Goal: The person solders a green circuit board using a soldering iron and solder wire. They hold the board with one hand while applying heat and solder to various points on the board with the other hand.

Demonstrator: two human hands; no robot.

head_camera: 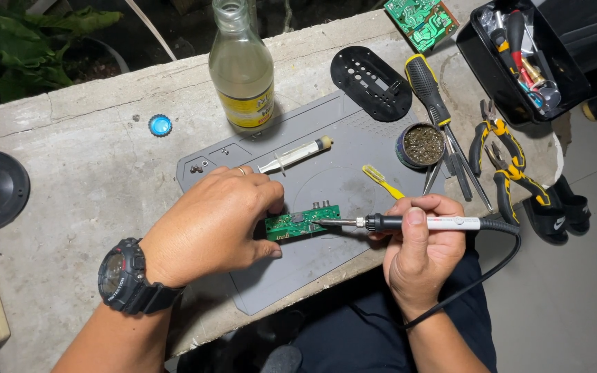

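Right hand [419,252] is wrapped shut around a soldering iron [409,223], thumb lying along the white grip, the metal tip pointing left and touching the top of a small green circuit board [302,222]. Left hand [212,224] has its fingers curled down over the left end of that board, pinning it flat; there's a ring on one finger and a black wristwatch [124,278] on the wrist. The board sits on a grey silicone work mat [326,266] that runs right up to the near edge of the concrete table [91,179], with the iron's black cable drooping off that edge. Just past the iron, on the mat, lies a yellow toothbrush [383,182], and further back a syringe [297,155] and a couple of small screws [197,166] in the mat's tray corner. A round tin of tip-cleaning wool [421,144] sits at the mat's right side, with a black-handled screwdriver [431,92], tweezers and yellow-handled pliers [502,155] beside it toward the table's right edge. Toward the far edge stand a glass bottle [242,69] with a yellow label, a blue bottle cap [160,125], a black plastic cover plate [372,83], another green circuit board [421,21] and a black tool box [519,59] at the far right corner.
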